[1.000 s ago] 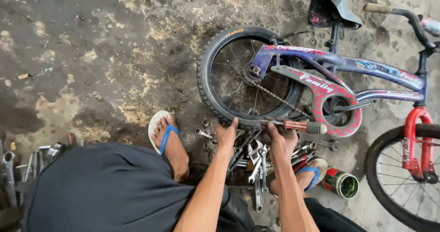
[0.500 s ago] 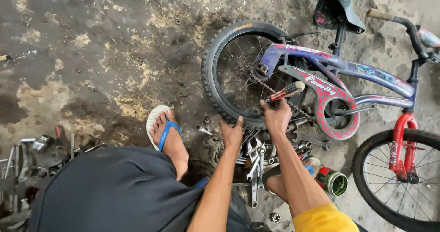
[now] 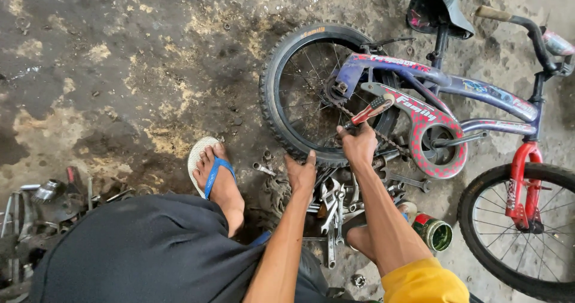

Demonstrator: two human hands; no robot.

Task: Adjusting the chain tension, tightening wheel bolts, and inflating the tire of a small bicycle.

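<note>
— What lies around the hands?

— A small bike [image 3: 455, 93] lies on its side on the stained floor [image 3: 120, 69]. Its rear wheel [image 3: 317, 93] is nearest; the front wheel [image 3: 521, 225] sits well apart at the right. A heap of wrenches [image 3: 332, 204] lies between the feet, just below the tyre, and a tin [image 3: 435, 231] stands by the right foot.

— And the hands?

— The right hand [image 3: 358, 146] is clenched round a red-handled tool [image 3: 368, 111], whose tip points at the chain by the rear hub. The left hand [image 3: 301, 172] rests loose, fingers spread, on the tyre's lower edge.

— Anything in the way?

— The red chain guard [image 3: 431, 123] covers the crank.

— Counts?

— Two wheels, two hands, one tin, one saddle [image 3: 437, 6]. One sandal [image 3: 206, 165] shows fully. More metal parts [image 3: 48, 201] clutter the left.
</note>
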